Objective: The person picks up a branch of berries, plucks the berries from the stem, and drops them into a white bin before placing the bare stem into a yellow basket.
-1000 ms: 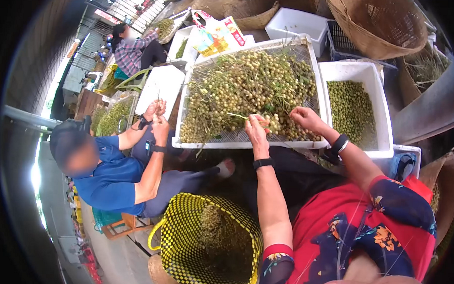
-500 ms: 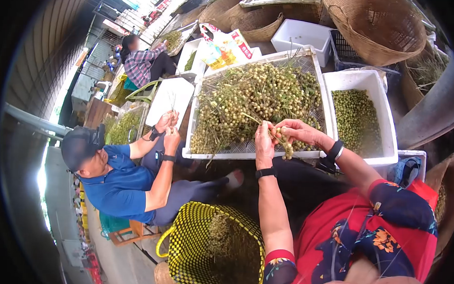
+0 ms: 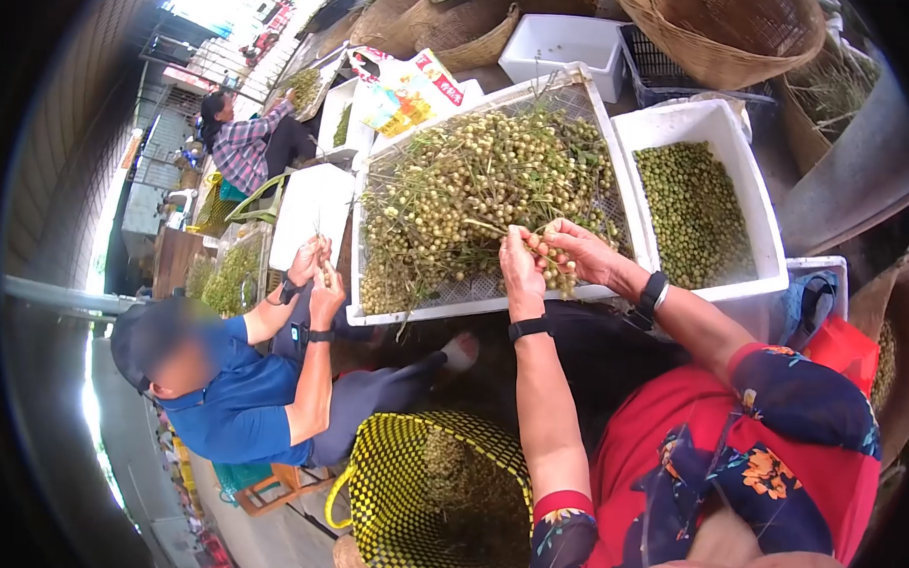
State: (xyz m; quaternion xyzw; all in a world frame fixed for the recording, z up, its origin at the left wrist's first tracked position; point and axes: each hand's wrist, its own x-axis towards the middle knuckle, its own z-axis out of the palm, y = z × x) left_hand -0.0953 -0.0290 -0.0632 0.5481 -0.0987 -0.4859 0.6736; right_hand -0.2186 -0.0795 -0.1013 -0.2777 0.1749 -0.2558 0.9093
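We count two hands, our left hand [image 3: 523, 274] and our right hand [image 3: 584, 254]; two co-workers, a person in blue [image 3: 235, 412] and a person in checks [image 3: 245, 155]; one dark cap [image 3: 135, 338]; one tray [image 3: 444, 310] before us; one checkered basket [image 3: 379, 502] beside us.

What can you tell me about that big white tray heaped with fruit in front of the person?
The tray is shallow and roughly rectangular, with a white, plastic-looking rim and a mesh bottom showing near its edges. Small round yellowish-green fruit on thin, tangled stems covers most of it, and a few stems overhang the near rim. A deeper white box stands beside its right side. What supports it is hidden. The left hand and right hand are over its near part.
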